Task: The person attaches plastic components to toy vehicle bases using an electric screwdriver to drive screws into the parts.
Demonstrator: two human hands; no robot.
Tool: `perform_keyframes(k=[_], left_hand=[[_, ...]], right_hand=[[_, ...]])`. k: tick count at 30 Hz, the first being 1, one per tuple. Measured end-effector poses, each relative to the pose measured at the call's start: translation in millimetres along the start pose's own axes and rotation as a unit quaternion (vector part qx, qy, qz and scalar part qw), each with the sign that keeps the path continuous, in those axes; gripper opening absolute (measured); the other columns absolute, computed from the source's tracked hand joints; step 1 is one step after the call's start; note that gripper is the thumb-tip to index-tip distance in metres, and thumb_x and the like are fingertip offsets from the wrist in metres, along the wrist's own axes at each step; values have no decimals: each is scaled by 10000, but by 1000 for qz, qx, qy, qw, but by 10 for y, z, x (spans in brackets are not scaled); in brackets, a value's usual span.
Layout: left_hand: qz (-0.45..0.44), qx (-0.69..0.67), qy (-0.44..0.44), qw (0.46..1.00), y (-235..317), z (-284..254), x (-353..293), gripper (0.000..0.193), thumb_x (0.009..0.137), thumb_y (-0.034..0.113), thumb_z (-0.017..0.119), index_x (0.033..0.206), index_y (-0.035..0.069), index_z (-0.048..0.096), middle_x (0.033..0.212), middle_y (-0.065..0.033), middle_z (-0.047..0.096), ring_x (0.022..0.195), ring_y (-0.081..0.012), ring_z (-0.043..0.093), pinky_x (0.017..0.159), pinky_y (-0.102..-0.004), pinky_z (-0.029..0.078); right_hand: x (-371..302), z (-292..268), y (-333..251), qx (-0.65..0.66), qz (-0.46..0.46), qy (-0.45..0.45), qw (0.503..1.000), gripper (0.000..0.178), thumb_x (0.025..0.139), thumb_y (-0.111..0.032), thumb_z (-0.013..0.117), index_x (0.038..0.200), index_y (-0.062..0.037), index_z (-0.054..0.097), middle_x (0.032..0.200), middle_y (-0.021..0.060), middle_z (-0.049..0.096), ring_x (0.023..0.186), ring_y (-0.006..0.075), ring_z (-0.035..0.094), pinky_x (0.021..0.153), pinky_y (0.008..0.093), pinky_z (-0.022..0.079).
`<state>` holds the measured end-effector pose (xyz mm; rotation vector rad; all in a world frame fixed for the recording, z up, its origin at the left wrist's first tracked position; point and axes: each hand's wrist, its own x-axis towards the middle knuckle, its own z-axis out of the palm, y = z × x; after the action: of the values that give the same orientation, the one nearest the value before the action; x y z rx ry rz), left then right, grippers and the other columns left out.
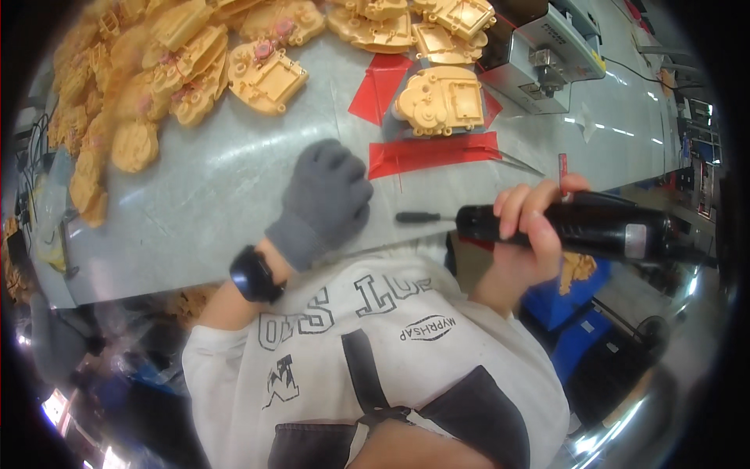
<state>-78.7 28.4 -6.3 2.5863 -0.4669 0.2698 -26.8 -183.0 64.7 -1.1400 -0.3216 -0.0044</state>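
While the right hand [531, 227] grips a black screwdriver [578, 227] lying sideways, its tip points left. The gloved left hand [328, 195] rests loosely curled on the desk [219, 187], empty, nearer the yellow casing [437, 100] beyond it.

Heap of plastic casings [148, 86] piled along far left of bench [226, 195]. Single casing [439, 100] at middle, on taped mat [433, 152]. Machine [547, 59] at far right corner. Tweezers [519, 163] just right of mat. Screwdriver [578, 227] over near edge, tip pointing left.
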Motion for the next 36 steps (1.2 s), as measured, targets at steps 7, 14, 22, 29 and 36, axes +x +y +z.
perform_keyframes(k=[7, 14, 22, 29, 36], left_hand=[[-83, 62, 146, 984, -567, -113, 675, 151, 659, 127, 626, 810, 128, 633, 787, -54, 567, 806, -265, 528, 697, -392, 432], [-127, -93, 251, 955, -255, 88, 663, 265, 691, 47, 625, 949, 104, 629, 911, -82, 576, 868, -273, 532, 750, -370, 435], [-114, -230, 223, 940, -138, 310, 666, 360, 717, 33, 615, 1072, 24, 551, 1024, -154, 549, 875, -296, 533, 755, -356, 439], [-99, -252, 204, 941, -175, 285, 651, 361, 719, 28, 608, 1077, 46, 561, 996, -152, 555, 867, -304, 536, 747, -377, 439], [-85, -245, 205, 944, -231, 275, 641, 361, 723, 36, 617, 1080, 66, 572, 974, -140, 557, 885, -308, 526, 749, -382, 431]], right_hand=[[478, -102, -173, -20, -124, -5, 992, 536, 725, -27, 491, 1238, -35, 334, 653, 63, 446, 506, 173, 465, 591, 346, 424], [1376, -431, -337, -102, -254, 133, 952, 424, 711, 45, 541, 1116, 41, 413, 627, 115, 542, 504, 185, 505, 569, 350, 450], [1829, -415, 31, -150, -223, 156, 950, 357, 679, 91, 564, 1012, 53, 442, 606, 101, 536, 465, 167, 496, 508, 303, 444], [1686, -413, -21, -143, -173, 144, 964, 345, 693, 78, 545, 1018, 31, 438, 618, 83, 513, 469, 174, 491, 509, 315, 431], [1155, 24, -105, -49, -184, 8, 982, 481, 718, 14, 496, 1175, -6, 347, 642, 92, 499, 493, 180, 484, 559, 352, 429]])
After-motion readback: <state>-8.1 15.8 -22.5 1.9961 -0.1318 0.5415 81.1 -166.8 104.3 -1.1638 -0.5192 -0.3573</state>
